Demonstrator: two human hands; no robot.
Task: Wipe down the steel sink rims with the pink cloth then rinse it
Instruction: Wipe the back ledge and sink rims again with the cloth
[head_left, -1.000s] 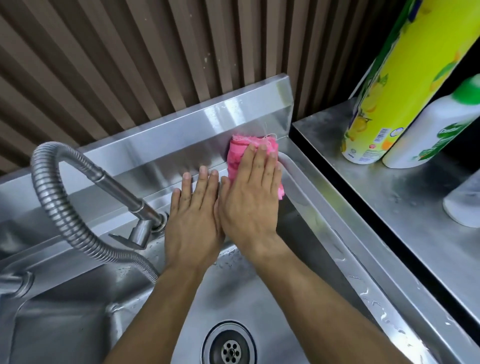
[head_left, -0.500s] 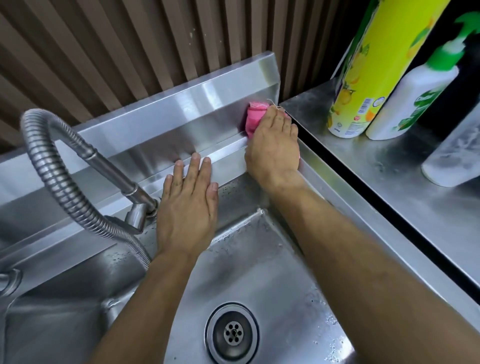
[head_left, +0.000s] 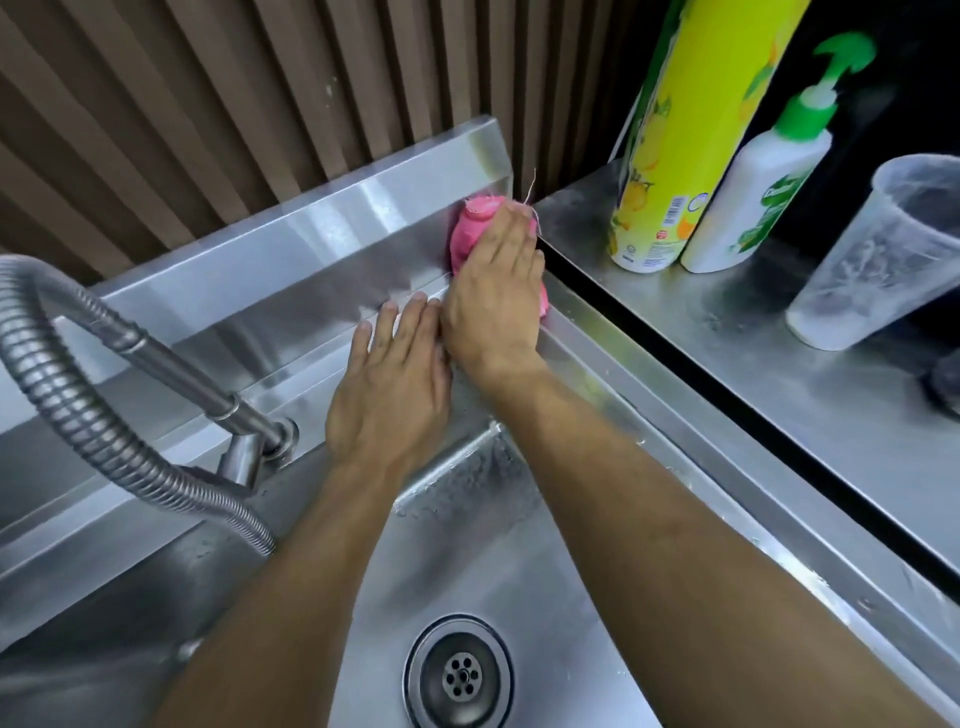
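My right hand (head_left: 493, 301) presses flat on the bunched pink cloth (head_left: 470, 234) in the steel sink rim's (head_left: 649, 410) far corner, left hand (head_left: 395, 384) flat alongside, probably bracing; I should keep firm pressure.

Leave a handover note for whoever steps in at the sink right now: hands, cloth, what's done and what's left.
Right hand: fingers flat, pressing the pink cloth into the sink's back right corner, against the backsplash.
Left hand: flat on the back rim beside the right hand, holding nothing.
Tap: no water seen running.
Done: wiping is under way at the back corner; how much rim is already wiped cannot be told.
Left: wipe the right rim and any other rims, then rinse the cloth.
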